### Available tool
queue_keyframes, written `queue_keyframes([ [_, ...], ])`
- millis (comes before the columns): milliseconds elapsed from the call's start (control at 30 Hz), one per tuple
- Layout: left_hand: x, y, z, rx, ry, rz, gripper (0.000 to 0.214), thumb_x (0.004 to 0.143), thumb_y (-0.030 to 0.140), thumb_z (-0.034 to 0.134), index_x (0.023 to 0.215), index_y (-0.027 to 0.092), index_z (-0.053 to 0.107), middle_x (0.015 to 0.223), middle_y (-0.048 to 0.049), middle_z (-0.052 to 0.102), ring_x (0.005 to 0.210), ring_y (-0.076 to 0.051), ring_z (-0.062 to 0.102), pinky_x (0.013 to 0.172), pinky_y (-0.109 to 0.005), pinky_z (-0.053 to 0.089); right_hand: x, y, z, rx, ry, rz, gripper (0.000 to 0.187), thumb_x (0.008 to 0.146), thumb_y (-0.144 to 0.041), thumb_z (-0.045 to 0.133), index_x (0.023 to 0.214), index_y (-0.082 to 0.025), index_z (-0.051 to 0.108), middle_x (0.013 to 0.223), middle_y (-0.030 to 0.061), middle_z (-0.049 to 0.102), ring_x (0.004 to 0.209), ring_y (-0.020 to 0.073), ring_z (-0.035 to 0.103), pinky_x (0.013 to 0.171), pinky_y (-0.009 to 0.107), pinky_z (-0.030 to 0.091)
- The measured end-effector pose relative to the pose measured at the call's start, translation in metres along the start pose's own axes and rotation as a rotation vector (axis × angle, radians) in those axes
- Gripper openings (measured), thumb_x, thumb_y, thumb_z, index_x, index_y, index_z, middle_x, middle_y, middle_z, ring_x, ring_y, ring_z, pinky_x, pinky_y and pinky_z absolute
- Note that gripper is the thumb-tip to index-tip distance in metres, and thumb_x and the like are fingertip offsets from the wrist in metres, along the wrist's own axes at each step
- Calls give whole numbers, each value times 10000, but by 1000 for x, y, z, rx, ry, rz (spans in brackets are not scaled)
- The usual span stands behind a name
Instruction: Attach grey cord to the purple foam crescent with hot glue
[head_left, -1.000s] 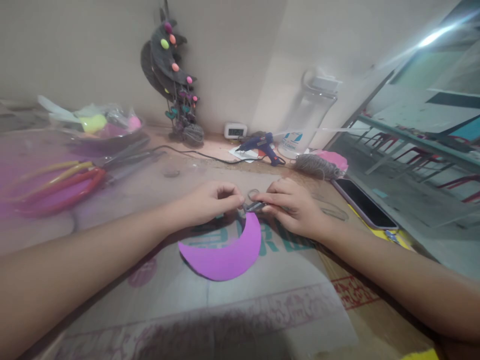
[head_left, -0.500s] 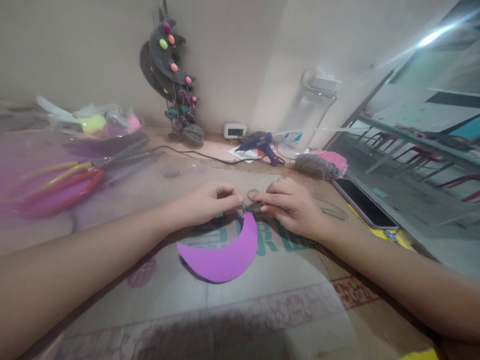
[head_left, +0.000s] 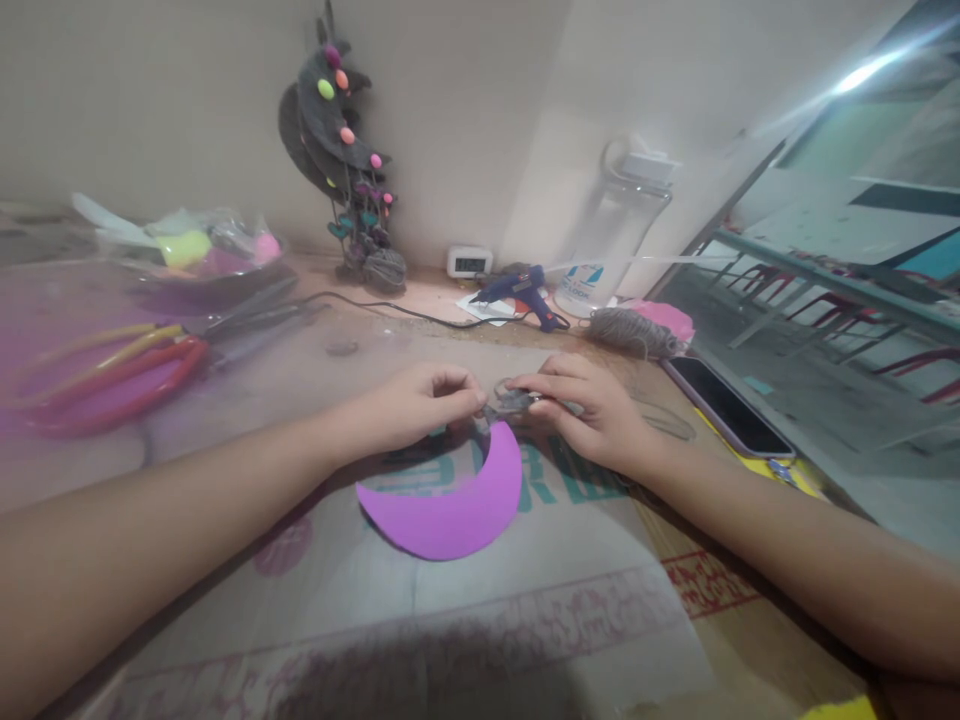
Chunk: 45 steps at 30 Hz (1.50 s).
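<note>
A purple crescent-moon cutout (head_left: 457, 515) lies on the work surface, its upper tip pointing up between my hands. Grey yarn (head_left: 514, 400) is gathered at that tip. With thumb and fingers closed, my left hand (head_left: 442, 400) pinches the yarn-covered tip from the left. My right hand (head_left: 589, 405) holds the grey yarn just right of the tip, thumb and fingertips drawn together. A loop of yarn stands up between the two hands. Exactly how the yarn passes round the tip is hidden by my fingers.
Scissors with red and yellow handles (head_left: 142, 370) lie left near a plastic bag of colored pieces (head_left: 195, 250). Behind stand a blue glue gun (head_left: 525, 290), a small clock (head_left: 470, 263) and a clear bottle (head_left: 611, 240). A yarn ball (head_left: 630, 333) and phone (head_left: 727, 405) sit right.
My right hand's fingers have shifted and lifted slightly along the yarn. The crescent has moved a little to the right and up. My left hand keeps its pinch.
</note>
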<state>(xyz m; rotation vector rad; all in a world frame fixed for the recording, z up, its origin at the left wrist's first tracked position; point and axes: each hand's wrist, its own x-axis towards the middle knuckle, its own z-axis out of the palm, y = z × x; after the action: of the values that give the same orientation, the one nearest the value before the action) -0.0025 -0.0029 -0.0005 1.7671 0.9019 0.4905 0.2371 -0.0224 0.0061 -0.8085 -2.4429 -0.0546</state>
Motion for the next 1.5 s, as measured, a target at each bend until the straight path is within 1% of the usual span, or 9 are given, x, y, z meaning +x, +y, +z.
queue_keyframes([
  [133, 0, 1, 0, 4, 4, -6, 272, 866, 429, 481, 767, 188, 558, 656, 3, 611, 474, -80, 444, 444, -202, 314, 0, -1, -1, 17, -15, 14, 293, 946, -320, 468, 1116, -177, 660, 820, 55, 609, 777, 173, 567, 724, 317, 420],
  [400, -1, 2, 0, 33, 0, -7, 311, 870, 449, 470, 734, 177, 532, 651, 5, 608, 463, -72, 421, 434, -195, 292, -1, -1, 2, -72, -20, -81, 286, 944, -320, 474, 1116, -179, 654, 799, 53, 607, 724, 164, 534, 669, 309, 388],
  [667, 0, 1, 0, 82, 5, 35, 273, 865, 406, 475, 744, 178, 563, 665, 3, 618, 538, -95, 480, 489, -198, 341, -1, -4, 2, -161, -30, -109, 259, 926, -290, 512, 1081, -155, 668, 800, 57, 606, 720, 169, 511, 656, 316, 349],
  [967, 1, 0, 1, 43, -7, 16, 269, 859, 421, 484, 759, 180, 552, 637, 14, 596, 486, -82, 436, 459, -196, 305, 0, -6, 1, -264, -9, -136, 232, 930, -263, 503, 1066, -188, 675, 754, 39, 611, 684, 162, 480, 639, 320, 317],
  [1067, 2, -1, 1, 38, -5, 20, 271, 861, 422, 483, 767, 180, 558, 638, 13, 595, 491, -87, 443, 461, -199, 311, 0, -7, 0, -220, 4, -104, 252, 942, -274, 479, 1082, -185, 668, 767, 43, 606, 695, 164, 499, 642, 315, 339],
  [1200, 1, -1, 1, 16, -16, 34, 281, 868, 438, 482, 790, 181, 564, 642, 14, 583, 511, -93, 463, 476, -203, 329, -1, -4, 0, -73, 64, 44, 286, 949, -300, 459, 1113, -165, 650, 810, 54, 595, 771, 174, 542, 709, 311, 408],
  [1267, 1, 0, 1, 22, -25, 47, 290, 877, 444, 476, 793, 181, 567, 647, 16, 573, 523, -93, 464, 484, -204, 334, -1, -2, 1, -24, 83, 89, 286, 944, -312, 468, 1107, -167, 653, 826, 54, 598, 790, 176, 552, 728, 313, 424],
  [1367, 0, 1, 0, 17, -29, 69, 290, 882, 440, 477, 785, 180, 564, 649, 20, 555, 542, -93, 466, 493, -202, 339, -1, 1, 2, 4, 71, 101, 285, 941, -326, 473, 1106, -184, 657, 836, 49, 601, 802, 178, 562, 744, 321, 431],
  [1500, 0, 0, 0, -3, -26, 72, 291, 883, 446, 480, 800, 181, 567, 646, 22, 544, 548, -96, 470, 493, -203, 338, -1, 2, 2, -12, 28, 69, 283, 946, -328, 465, 1100, -193, 660, 814, 48, 596, 805, 182, 559, 752, 329, 419],
])
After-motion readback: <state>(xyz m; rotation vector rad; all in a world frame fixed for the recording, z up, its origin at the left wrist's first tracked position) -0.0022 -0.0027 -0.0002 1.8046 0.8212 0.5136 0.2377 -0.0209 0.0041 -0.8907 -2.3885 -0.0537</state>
